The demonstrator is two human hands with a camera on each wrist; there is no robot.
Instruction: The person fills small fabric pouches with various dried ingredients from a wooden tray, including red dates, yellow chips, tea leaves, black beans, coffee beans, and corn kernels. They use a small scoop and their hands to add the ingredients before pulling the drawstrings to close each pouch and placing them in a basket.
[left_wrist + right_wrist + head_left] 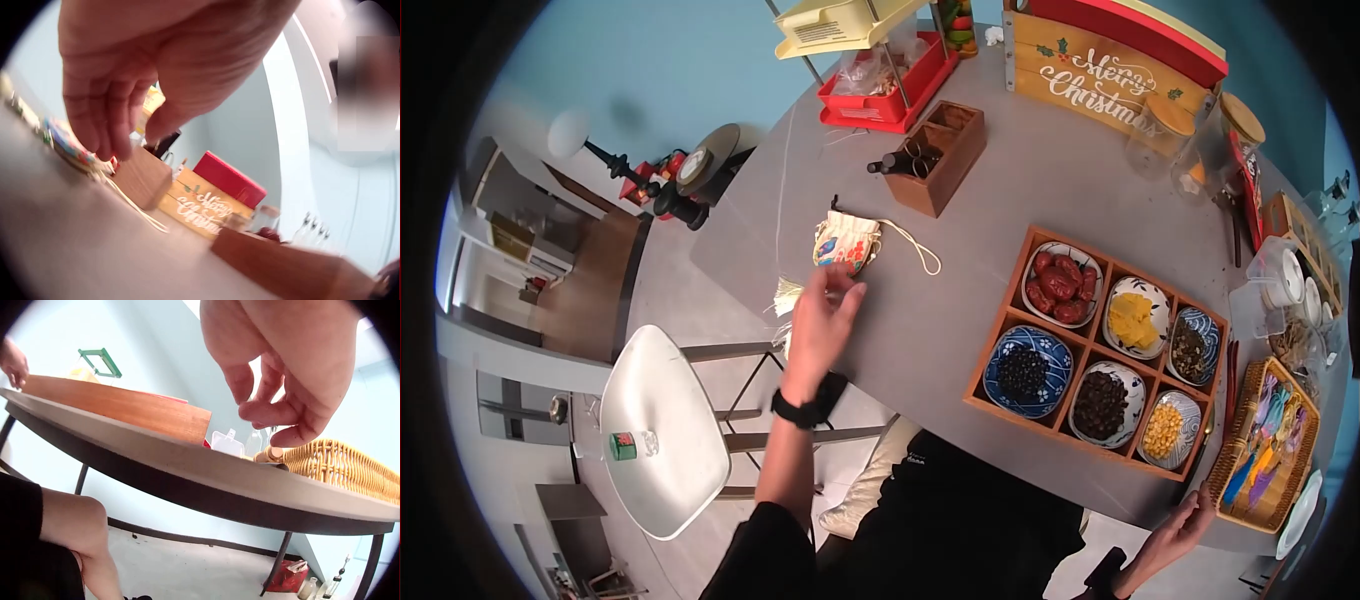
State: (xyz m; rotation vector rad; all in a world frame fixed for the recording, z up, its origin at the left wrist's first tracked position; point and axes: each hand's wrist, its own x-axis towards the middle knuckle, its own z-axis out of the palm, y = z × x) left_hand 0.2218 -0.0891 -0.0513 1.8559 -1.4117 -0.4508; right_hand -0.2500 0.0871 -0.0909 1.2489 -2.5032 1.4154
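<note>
My left hand (825,318) is at the table's left edge with its fingers loosely bent. Its fingertips overlap the lower edge of a small printed drawstring pouch (847,240), whose pale cord loop trails to the right. In the left wrist view the fingers (119,125) hang over the pouch (65,142), holding nothing visible. Pale tassels (786,297) lie beside this hand. At the front right edge of the table, my right hand (1180,530) is empty, its fingers slightly curled. The wicker basket (337,462) is nearest to it.
A divided wooden tray (1060,433) holds small bowls of red dates, yellow pieces, dark beans and corn kernels. The wicker basket contains colourful tassels (1260,440). Behind the pouch stand a wooden holder (948,185) and a red tiered rack (870,120). A white chair (665,440) is left.
</note>
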